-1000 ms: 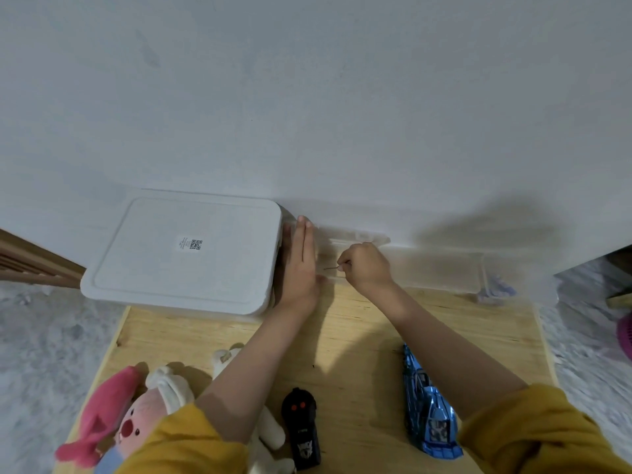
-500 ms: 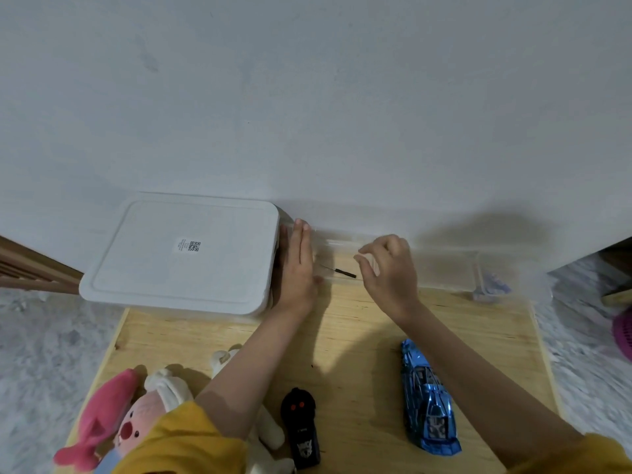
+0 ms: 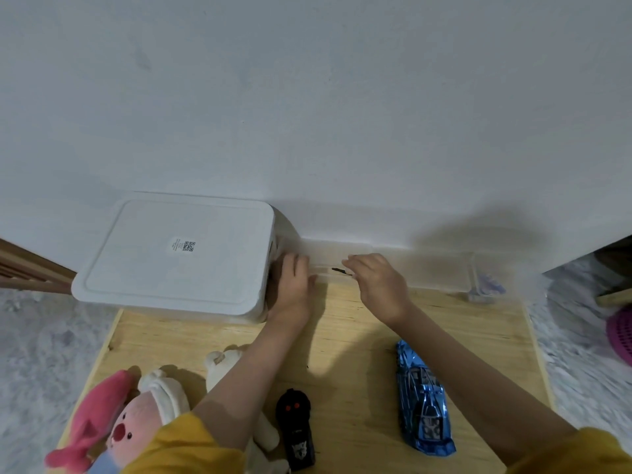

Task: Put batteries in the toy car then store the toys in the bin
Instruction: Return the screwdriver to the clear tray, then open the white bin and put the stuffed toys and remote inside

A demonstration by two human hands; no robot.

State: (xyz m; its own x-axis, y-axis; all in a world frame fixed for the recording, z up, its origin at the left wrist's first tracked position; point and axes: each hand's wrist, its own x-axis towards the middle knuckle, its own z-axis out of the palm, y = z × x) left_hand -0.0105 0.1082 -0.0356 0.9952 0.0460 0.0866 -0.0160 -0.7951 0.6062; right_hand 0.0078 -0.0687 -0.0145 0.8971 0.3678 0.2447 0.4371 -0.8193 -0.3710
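Blue toy car (image 3: 424, 398) waits; left hand (image 3: 292, 285) flat, steadying clear tray (image 3: 437, 268), right hand (image 3: 378, 282) loosely curled (apparently empty) over it.

Both forearms were bare, the left hand (image 3: 292, 285) and right hand (image 3: 378, 285) gloveless, with mustard-yellow sleeves (image 3: 184, 446) pushed up near the elbows.
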